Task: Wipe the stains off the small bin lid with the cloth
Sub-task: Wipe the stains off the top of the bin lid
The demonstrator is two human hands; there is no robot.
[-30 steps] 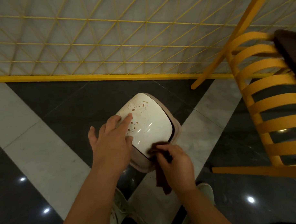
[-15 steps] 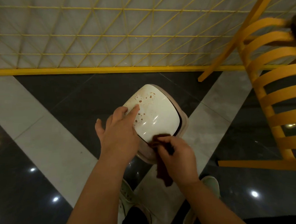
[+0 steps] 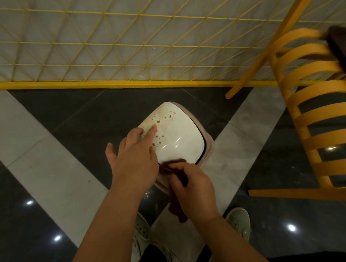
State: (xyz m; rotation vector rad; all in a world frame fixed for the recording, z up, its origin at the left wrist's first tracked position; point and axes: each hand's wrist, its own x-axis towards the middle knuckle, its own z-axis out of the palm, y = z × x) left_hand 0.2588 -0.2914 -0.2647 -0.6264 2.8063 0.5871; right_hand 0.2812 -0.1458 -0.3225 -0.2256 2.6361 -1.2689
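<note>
A small bin stands on the floor in front of me, its white glossy lid [image 3: 180,130] dotted with brown stains on the far left part. My left hand [image 3: 135,157] rests flat on the lid's left edge, fingers spread, index finger beside the stains. My right hand [image 3: 191,187] is closed around a dark brown cloth [image 3: 169,166], whose bunched end presses on the lid's near edge. The rest of the cloth hangs down below my right hand.
A yellow slatted chair [image 3: 312,114] stands close on the right. A yellow wire-grid fence [image 3: 127,81] runs along the floor behind the bin. My two pale shoes [image 3: 239,220] are just below the bin. Black and grey glossy floor tiles lie to the left.
Both hands kept their place on the bin: left flat on the lid, right with the cloth at the near edge. The view swayed slightly; the stains look unchanged.
</note>
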